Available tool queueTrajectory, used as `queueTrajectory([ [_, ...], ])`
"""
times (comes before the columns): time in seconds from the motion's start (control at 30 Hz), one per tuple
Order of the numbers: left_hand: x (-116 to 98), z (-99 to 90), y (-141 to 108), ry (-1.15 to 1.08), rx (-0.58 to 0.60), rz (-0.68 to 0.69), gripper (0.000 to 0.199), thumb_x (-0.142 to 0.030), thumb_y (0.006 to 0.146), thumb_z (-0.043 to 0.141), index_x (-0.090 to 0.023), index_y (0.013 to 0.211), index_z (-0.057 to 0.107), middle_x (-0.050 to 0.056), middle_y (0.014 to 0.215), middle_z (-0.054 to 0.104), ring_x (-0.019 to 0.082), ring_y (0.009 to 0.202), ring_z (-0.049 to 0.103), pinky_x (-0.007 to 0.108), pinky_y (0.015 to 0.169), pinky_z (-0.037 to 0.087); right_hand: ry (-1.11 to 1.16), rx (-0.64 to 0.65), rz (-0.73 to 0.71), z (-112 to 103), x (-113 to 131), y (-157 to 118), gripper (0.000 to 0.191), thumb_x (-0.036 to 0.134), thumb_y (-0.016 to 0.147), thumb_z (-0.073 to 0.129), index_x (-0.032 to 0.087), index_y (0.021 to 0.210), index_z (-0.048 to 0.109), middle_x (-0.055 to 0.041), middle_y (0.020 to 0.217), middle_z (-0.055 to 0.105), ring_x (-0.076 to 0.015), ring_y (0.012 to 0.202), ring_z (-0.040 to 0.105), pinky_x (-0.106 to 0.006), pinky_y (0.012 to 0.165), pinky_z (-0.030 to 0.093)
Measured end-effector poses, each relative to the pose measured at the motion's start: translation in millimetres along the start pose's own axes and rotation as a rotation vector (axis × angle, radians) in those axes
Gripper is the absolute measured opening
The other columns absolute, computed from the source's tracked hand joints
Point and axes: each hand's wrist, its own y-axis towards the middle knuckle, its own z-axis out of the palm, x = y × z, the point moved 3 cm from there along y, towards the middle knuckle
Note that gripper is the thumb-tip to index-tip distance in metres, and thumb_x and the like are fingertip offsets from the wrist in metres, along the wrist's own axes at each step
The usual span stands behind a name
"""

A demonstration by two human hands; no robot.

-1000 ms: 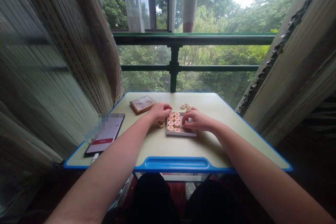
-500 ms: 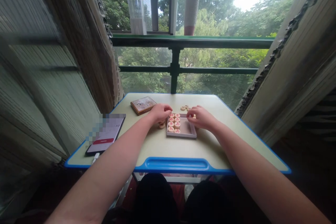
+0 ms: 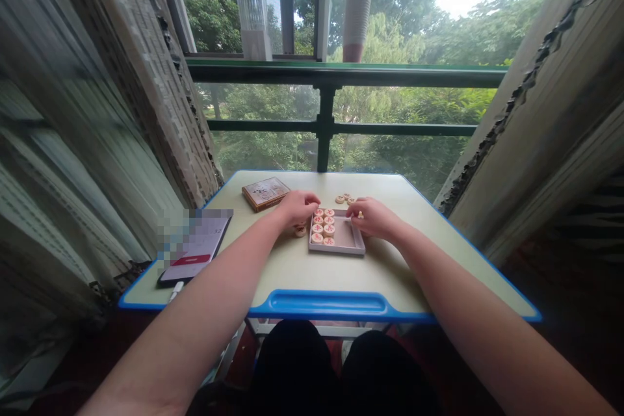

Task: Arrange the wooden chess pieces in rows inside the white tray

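A shallow pale box (image 3: 348,234) lies on the table, with two columns of round Chinese chess pieces (image 3: 329,230) marked in red filling its left side. At its far left corner, my left hand (image 3: 298,207) is closed, with the fingertips on the rim. My right hand (image 3: 374,216) is over the right edge, fingers curled together; what they hold, if anything, is hidden. Beside the box, partly under my left hand, sits another chess piece (image 3: 301,231). Several loose chess pieces (image 3: 340,199) lie beyond the box, near my right hand.
A flat brown box with a printed lid (image 3: 266,193) rests at the back left of the blue-edged table (image 3: 312,273). Farther left lies a phone (image 3: 192,257) with a white cable (image 3: 176,290). A green railing (image 3: 351,75) and window stand behind, curtains (image 3: 531,78) at both sides.
My right hand has shifted very slightly at the box's right edge. My left hand stays at the corner. The pieces in the box look unchanged; the view has tilted a little.
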Motion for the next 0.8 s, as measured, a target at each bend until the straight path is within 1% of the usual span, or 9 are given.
queueTrajectory([
  [0.17,-1.3,-1.8,-1.9,0.001,-0.008,-0.006,0.029,-0.023,0.073,0.051,-0.015,0.092,0.071,0.006,0.086,0.071,0.018,0.08,0.063,0.027,0.074,0.049,0.049,0.001,0.06,-2.1,-0.8,-2.1,0.021,0.014,0.072,0.053,0.018,0.085,0.069,-0.0057,0.092,0.064,-0.0143,0.072,0.057,-0.023,0.068,0.043],
  [0.3,-2.4,-2.6,-3.1,-0.008,-0.008,-0.015,0.029,-0.023,0.073,0.051,-0.015,0.092,0.07,0.005,0.087,0.071,0.018,0.08,0.063,0.026,0.076,0.048,0.071,-0.062,0.133,-5.3,-7.5,-1.2,0.029,0.018,0.081,0.044,0.02,0.099,0.066,-0.0061,0.101,0.065,-0.0163,0.083,0.059,-0.025,0.073,0.043],
  [0.37,-2.4,-2.3,-3.5,-0.011,-0.004,-0.025,0.029,-0.024,0.073,0.051,-0.015,0.092,0.07,0.005,0.086,0.071,0.018,0.079,0.063,0.026,0.075,0.048,0.07,-0.092,0.228,-8.1,-14.9,-0.8,0.035,0.018,0.083,0.039,0.021,0.109,0.063,-0.0063,0.105,0.066,-0.0181,0.091,0.059,-0.026,0.075,0.043],
  [0.4,-2.6,-2.1,-3.8,-0.01,-0.003,-0.024,0.029,-0.024,0.072,0.051,-0.015,0.092,0.07,0.005,0.086,0.071,0.018,0.079,0.063,0.026,0.074,0.049,0.053,-0.086,0.293,-9.7,-19.4,-1.0,0.037,0.018,0.083,0.039,0.021,0.111,0.062,-0.0069,0.108,0.066,-0.0194,0.094,0.059,-0.027,0.075,0.043],
  [0.5,-3.3,-1.8,-4.8,-0.001,-0.006,-0.005,0.029,-0.024,0.072,0.05,-0.014,0.091,0.07,0.005,0.084,0.071,0.017,0.077,0.062,0.026,0.074,0.049,-0.025,-0.019,0.488,-15.1,-32.1,-3.4,0.036,0.019,0.079,0.043,0.021,0.107,0.065,-0.0086,0.115,0.064,-0.0242,0.1,0.058,-0.03,0.073,0.044],
  [0.57,-3.8,-1.8,-5.3,0.001,-0.012,0.005,0.03,-0.024,0.072,0.05,-0.014,0.091,0.071,0.006,0.086,0.071,0.017,0.078,0.062,0.027,0.075,0.049,-0.044,0.01,0.565,-18.7,-37.7,-5.6,0.034,0.02,0.077,0.045,0.021,0.103,0.067,-0.0083,0.116,0.063,-0.0255,0.102,0.058,-0.031,0.073,0.044],
  [0.63,-4.1,-1.9,-5.4,0.004,-0.018,0.007,0.03,-0.025,0.072,0.05,-0.014,0.091,0.071,0.006,0.086,0.071,0.018,0.079,0.062,0.027,0.076,0.049,-0.034,0.007,0.59,-20.8,-40.1,-7.2,0.033,0.02,0.077,0.046,0.022,0.102,0.067,-0.0073,0.114,0.064,-0.0249,0.101,0.058,-0.03,0.072,0.043],
  [0.7,-4.3,-1.7,-5.2,0.008,-0.016,0.007,0.029,-0.025,0.072,0.05,-0.014,0.09,0.071,0.006,0.086,0.071,0.018,0.079,0.062,0.027,0.076,0.049,-0.026,0.0,0.581,-20.4,-40.1,-7.8,0.031,0.023,0.077,0.047,0.022,0.099,0.068,-0.0069,0.112,0.066,-0.0241,0.099,0.059,-0.029,0.07,0.043],
  [0.8,-4.4,-1.5,-4.6,0.01,-0.015,0.005,0.028,-0.026,0.072,0.051,-0.015,0.089,0.071,0.006,0.085,0.071,0.018,0.079,0.062,0.027,0.076,0.049,-0.039,0.004,0.555,-16.3,-38.7,-7.1,0.03,0.031,0.077,0.05,0.022,0.099,0.068,-0.0083,0.109,0.067,-0.024,0.095,0.06,-0.029,0.066,0.043],
])
